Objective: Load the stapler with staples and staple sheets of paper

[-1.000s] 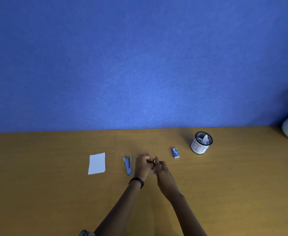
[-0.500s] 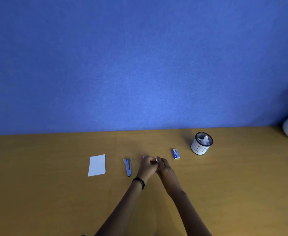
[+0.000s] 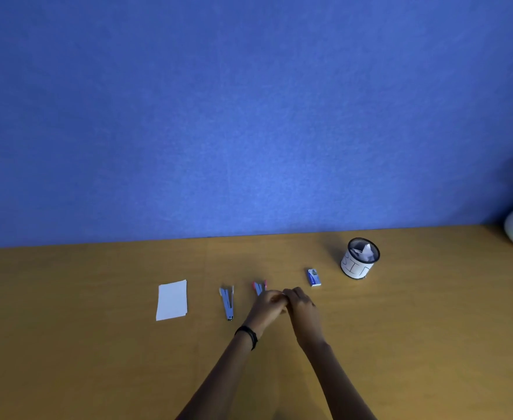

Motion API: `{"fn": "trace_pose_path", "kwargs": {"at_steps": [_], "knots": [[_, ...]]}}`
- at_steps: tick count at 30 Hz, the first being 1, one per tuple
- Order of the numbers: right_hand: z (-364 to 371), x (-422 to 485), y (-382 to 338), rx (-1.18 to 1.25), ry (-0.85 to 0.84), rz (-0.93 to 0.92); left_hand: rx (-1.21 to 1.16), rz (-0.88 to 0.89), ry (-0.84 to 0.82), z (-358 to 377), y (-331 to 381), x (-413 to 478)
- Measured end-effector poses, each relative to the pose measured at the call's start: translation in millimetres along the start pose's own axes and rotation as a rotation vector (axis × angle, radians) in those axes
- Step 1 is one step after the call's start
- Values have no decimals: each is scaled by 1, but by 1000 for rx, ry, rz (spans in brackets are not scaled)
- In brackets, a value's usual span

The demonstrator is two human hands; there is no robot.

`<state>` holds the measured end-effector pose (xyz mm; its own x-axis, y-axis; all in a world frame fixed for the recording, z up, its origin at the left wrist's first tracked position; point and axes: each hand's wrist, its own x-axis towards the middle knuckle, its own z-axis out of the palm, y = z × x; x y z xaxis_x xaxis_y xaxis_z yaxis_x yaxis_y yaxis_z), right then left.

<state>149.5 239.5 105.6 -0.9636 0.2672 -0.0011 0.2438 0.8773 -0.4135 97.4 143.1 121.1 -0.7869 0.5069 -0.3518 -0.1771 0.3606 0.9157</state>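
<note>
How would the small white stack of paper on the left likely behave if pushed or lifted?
The small white stack of paper lies flat on the smooth wooden desk, so it would probably slide easily. Its edges look slightly offset, suggesting loose sheets that may fan apart. Lifted by one edge, it would likely droop.

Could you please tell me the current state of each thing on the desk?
Paper stack: lying flat, untouched.
Blue stapler: opened, lying on the desk.
Pink-tipped stapler: partly hidden behind the hands.
Staple box: lying on the desk, looks closed.
Bin cup: upright, crumpled paper inside.
Left hand: curled, touching the right.
Right hand: curled; contents unseen.
</note>
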Motion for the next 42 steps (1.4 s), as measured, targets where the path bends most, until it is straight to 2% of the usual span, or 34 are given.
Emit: {"fn": "trace_pose_path", "kwargs": {"at_steps": [10, 17, 22, 33, 42], "knots": [[-3, 13, -3, 49, 4, 36, -309, -67, 155, 5, -6, 7], [1, 10, -1, 30, -28, 23, -36, -46, 84, -2, -4, 16], [-1, 9, 4, 87, -13, 51, -34, -124, 8, 1, 6, 19], [-6, 12, 8, 222, -22, 68, 14, -50, 41, 8, 5, 22], [-4, 7, 17, 294, -7, 62, 42, -36, -22, 14, 2, 26]]}}
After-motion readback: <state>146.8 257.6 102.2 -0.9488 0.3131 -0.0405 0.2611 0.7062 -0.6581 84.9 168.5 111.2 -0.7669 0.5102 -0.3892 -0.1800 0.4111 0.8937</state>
